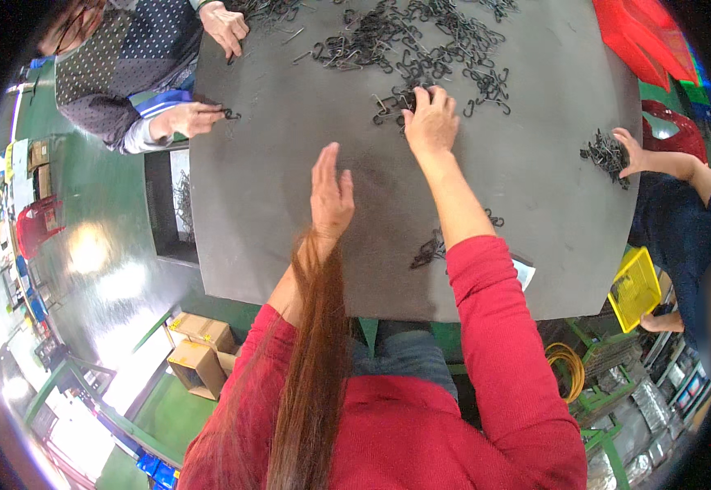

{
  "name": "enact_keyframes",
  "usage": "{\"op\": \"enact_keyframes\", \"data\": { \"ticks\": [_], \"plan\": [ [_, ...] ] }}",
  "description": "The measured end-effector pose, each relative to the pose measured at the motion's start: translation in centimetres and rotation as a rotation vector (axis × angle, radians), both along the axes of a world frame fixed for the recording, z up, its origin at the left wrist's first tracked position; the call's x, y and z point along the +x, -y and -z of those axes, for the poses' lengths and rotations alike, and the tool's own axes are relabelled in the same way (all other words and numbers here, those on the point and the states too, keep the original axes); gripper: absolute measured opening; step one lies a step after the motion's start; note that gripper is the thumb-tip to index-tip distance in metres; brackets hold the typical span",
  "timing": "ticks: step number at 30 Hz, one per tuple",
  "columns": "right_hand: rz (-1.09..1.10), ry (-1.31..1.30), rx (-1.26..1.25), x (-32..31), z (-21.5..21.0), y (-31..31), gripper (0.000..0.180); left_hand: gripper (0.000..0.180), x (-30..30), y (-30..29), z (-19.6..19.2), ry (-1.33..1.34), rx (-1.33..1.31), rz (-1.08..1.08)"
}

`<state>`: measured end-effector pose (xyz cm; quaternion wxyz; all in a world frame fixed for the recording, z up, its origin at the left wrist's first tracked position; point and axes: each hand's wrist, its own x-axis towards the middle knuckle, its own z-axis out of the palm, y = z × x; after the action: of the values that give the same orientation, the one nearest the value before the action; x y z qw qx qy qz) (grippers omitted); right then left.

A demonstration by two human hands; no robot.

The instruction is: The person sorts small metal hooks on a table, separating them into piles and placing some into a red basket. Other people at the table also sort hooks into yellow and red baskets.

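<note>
Small dark bent metal wire hooks (pixel 421 49), dull finish, on matt grey smooth tabletop (pixel 290 204); glossy green floor (pixel 102 245).

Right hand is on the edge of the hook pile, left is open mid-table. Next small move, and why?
Probably close the right hand on a few metal hooks and drag them nearer: its fingers already rest on the pile's near edge, while the left hand hovers open, holding nothing.
</note>
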<state>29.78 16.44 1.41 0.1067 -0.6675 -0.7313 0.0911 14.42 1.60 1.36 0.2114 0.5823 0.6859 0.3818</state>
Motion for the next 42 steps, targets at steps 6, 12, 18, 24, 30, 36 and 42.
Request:
{"op": "enact_keyframes", "data": {
  "ticks": [6, 12, 18, 24, 30, 36, 42],
  "plan": [
    [-0.243, -0.585, -0.153, -5.5, -2.1, 7.3, 0.021, 0.035, -4.1, 1.9, 1.3, 0.511, -0.06, -0.381],
    [-0.208, -0.867, -0.322, -8.4, -6.1, 9.5, 0.021, 0.029, -8.2, 5.0, 0.7, 0.537, -0.16, -0.414],
    [-0.103, -0.925, -0.361, -7.3, -7.8, 8.7, 0.022, 0.035, -11.0, 5.7, 0.3, 0.101, -0.047, -0.217],
    [0.025, -1.137, -0.287, -6.5, -8.2, 8.4, 0.025, 0.043, -9.0, 2.9, -1.1, -0.236, 0.004, 0.251],
    [-0.064, -1.131, -0.218, -8.2, -10.5, 8.8, 0.024, 0.031, -9.4, 2.4, 1.5, -0.328, -0.081, 0.309],
    [-0.341, -0.878, -0.373, -11.3, -9.0, 12.8, 0.025, 0.018, -13.2, 4.2, -0.6, 0.2, -0.057, -0.068],
    [-0.438, -0.623, -0.222, -11.8, -7.4, 15.1, 0.016, 0.016, -16.3, 5.9, -2.2, 0.1, -0.055, -0.237]
  ]
}}
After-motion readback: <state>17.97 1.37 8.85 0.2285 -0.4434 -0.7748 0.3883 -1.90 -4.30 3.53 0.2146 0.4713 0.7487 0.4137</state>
